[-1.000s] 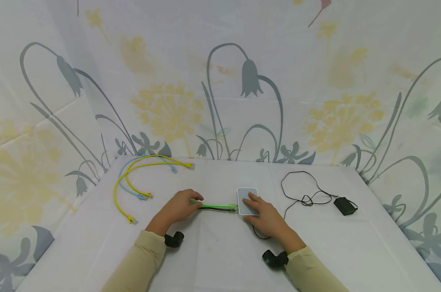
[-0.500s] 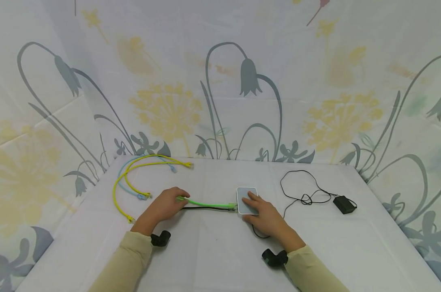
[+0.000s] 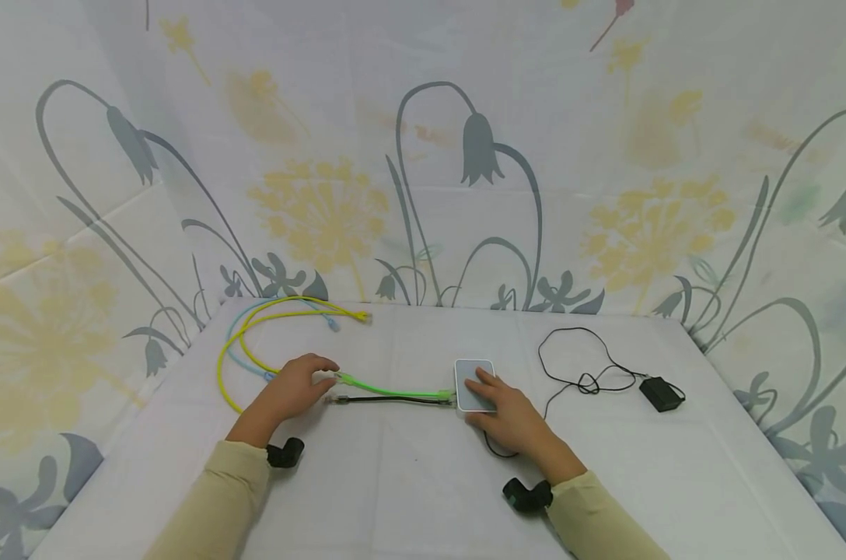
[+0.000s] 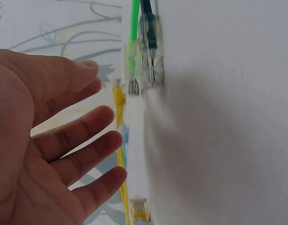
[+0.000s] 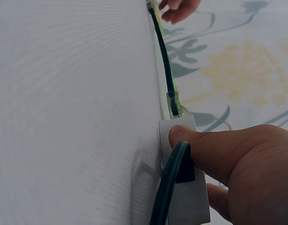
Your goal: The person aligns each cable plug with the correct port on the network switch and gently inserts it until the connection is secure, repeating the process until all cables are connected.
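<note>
My left hand point(image 3: 293, 386) is at the free ends of two short network cables, its fingers apart and relaxed. The left wrist view shows nothing held in that hand point(image 4: 64, 136). The green cable point(image 3: 388, 391) and the black cable point(image 3: 388, 400) run rightward to a small white network box point(image 3: 465, 400) with a grey top. Their free ends carry clear plugs point(image 4: 152, 56). My right hand point(image 3: 514, 416) holds the box, fingers over its top and thumb point(image 5: 200, 145) against its near side. A black cord point(image 5: 169, 187) enters that side beside the thumb.
Yellow cables point(image 3: 221, 358) and a light blue cable point(image 3: 232, 342) lie curled at the back left, partly behind the left hand. A black power adapter point(image 3: 662, 394) with a looped cord point(image 3: 570, 330) lies on the right. Floral cloth point(image 3: 423, 194) hangs behind the white table point(image 3: 409, 498).
My left hand has slid left along the green cable and let go of its end, so both cables' free plugs now show. The right hand has stayed on the box.
</note>
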Demonstrator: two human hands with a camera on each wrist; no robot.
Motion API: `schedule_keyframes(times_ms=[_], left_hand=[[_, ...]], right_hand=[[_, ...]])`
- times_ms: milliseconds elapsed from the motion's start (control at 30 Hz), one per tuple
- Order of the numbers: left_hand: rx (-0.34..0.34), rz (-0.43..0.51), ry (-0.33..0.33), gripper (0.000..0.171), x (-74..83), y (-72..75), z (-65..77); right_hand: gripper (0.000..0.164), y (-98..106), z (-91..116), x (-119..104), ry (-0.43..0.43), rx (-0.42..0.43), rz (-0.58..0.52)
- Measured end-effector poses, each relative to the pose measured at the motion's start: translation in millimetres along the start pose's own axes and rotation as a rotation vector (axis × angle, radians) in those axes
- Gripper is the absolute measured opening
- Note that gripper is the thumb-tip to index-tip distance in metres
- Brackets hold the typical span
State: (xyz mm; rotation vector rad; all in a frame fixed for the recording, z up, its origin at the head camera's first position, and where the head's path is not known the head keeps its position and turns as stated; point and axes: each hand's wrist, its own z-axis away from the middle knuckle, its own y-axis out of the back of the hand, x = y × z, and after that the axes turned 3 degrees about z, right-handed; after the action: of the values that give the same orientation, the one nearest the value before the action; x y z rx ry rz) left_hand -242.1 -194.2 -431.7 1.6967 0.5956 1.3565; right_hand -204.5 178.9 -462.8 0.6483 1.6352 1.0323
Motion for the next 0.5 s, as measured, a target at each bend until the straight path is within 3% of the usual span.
schedule_keyframes(times_ms=[500], left_hand=[[0.042, -0.088, 0.021, 0.030, -22.1, 15.5, 5.4]], right_hand=[[0.057, 0, 0, -1, -0.001, -0.002, -0.010]])
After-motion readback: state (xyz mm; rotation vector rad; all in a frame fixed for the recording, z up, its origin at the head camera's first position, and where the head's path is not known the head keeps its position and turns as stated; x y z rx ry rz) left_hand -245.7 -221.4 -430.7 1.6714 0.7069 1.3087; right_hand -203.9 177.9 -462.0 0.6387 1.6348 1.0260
